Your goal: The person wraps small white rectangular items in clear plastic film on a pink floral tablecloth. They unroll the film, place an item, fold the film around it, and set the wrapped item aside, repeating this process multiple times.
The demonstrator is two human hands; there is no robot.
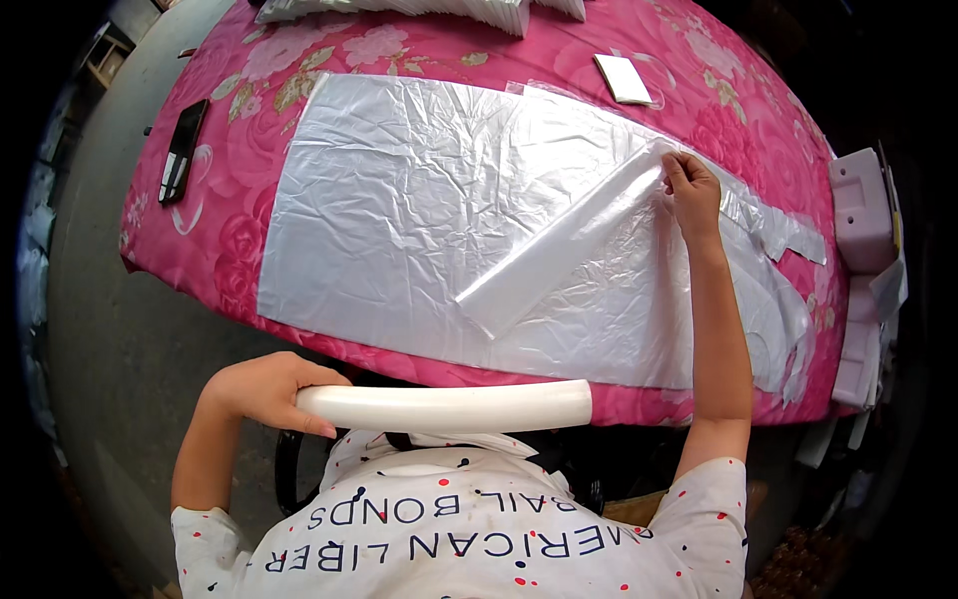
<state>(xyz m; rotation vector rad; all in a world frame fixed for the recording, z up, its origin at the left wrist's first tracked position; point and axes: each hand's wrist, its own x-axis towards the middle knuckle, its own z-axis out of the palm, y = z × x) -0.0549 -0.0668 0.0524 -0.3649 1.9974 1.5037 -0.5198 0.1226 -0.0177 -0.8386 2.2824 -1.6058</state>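
My left hand (276, 388) is wrapped round one end of a smooth white tube (449, 407), held level across my front just off the table's near edge. Over the table, my right hand (692, 190) pinches the upper corner of a folded strip of clear plastic film (569, 245). That strip slants down to the left across the stack of thin, shiny plastic sheets (389, 210) spread flat on the table. Wrinkles cover the sheets, and their right end is crumpled and ragged.
A pink flowered cloth (239, 240) covers the table. On it lie a black phone (185, 150) at the left, a small white pad (622, 79) at the far right, and a pile of folded white plastic (449, 10) at the back. Pale plastic boxes (864, 215) stand against the right edge.
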